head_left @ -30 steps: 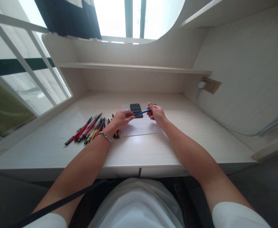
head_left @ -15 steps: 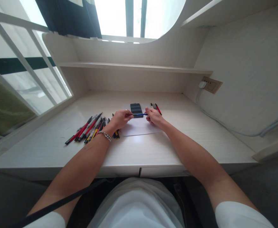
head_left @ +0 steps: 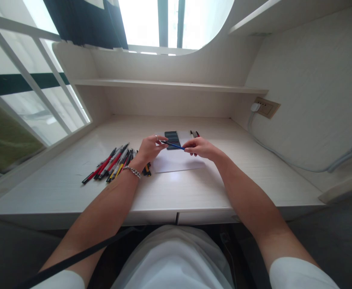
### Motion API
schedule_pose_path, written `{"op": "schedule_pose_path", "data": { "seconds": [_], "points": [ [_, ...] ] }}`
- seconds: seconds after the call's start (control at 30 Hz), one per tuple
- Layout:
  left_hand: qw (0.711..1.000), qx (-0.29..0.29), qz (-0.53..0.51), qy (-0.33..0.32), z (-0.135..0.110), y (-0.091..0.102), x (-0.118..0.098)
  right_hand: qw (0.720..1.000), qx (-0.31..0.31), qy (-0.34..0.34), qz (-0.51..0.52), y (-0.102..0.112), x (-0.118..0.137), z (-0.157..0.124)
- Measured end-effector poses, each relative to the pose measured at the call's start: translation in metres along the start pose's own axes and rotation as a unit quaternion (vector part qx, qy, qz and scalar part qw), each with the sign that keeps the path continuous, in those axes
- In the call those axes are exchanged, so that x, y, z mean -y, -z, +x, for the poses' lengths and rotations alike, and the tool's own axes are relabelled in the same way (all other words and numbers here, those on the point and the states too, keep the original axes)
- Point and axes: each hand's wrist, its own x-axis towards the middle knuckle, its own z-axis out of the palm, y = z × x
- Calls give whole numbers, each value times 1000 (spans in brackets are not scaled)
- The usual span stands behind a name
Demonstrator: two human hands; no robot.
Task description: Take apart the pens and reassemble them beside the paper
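Observation:
A blue pen (head_left: 174, 145) with a dark end is held between my two hands, above white paper (head_left: 176, 163). My left hand (head_left: 150, 149) pinches the dark end; a ring and a chain bracelet show on this arm. My right hand (head_left: 202, 147) grips the blue end between thumb and fingers. Just behind the pen, a dark phone (head_left: 171, 136) lies on the paper. To the left of my left hand, a loose pile of pens (head_left: 113, 161) in red, black, yellow and grey lies on the desk, partly hidden by my wrist.
A couple of pens (head_left: 193, 133) lie behind my right hand, partly covered by it. The white desk (head_left: 248, 176) runs back to a low shelf (head_left: 170, 84). At the right, a grey cable (head_left: 272, 154) runs from a wall socket (head_left: 266, 107) along the desk's edge.
The pen has turned from nearly level to slanting, its blue end lower at the right. My right hand has rolled over with its back upward and now covers more of the pens behind it.

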Motion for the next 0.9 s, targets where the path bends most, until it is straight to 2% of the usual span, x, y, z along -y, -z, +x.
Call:
{"op": "schedule_pose_path", "data": {
  "seconds": [0.03, 0.1, 0.17, 0.23, 0.3, 0.4, 0.53, 0.7, 0.9],
  "points": [
    [1000, -11, 2, -2, 0, 0, -2, 999, -36, 12, -12, 4, -4, 2],
    [1000, -19, 11, -1, -1, 1, -4, 987, -153, 26, -46, 18, -14, 6],
    [1000, -3, 30, 9, -1, 2, -5, 956, -275, 16, -103, 36, -27, 7],
    [998, 22, 49, 22, -1, 2, -5, 915, -373, -42, -145, 56, -43, 5],
    [997, 34, 57, 26, -1, 2, -5, 884, -419, -108, -176, 73, -58, 1],
    [997, 39, 59, 25, -2, 1, -6, 859, -425, -202, -202, 84, -73, -4],
    [996, 47, 66, 30, -3, 0, -7, 845, -399, -274, -226, 77, -78, -2],
    [996, 59, 57, 34, -3, 0, -5, 854, -344, -289, -263, 60, -78, 7],
    [995, 67, 62, 39, -4, -1, -4, 859, -313, -273, -298, 46, -80, 16]
  ]
}}
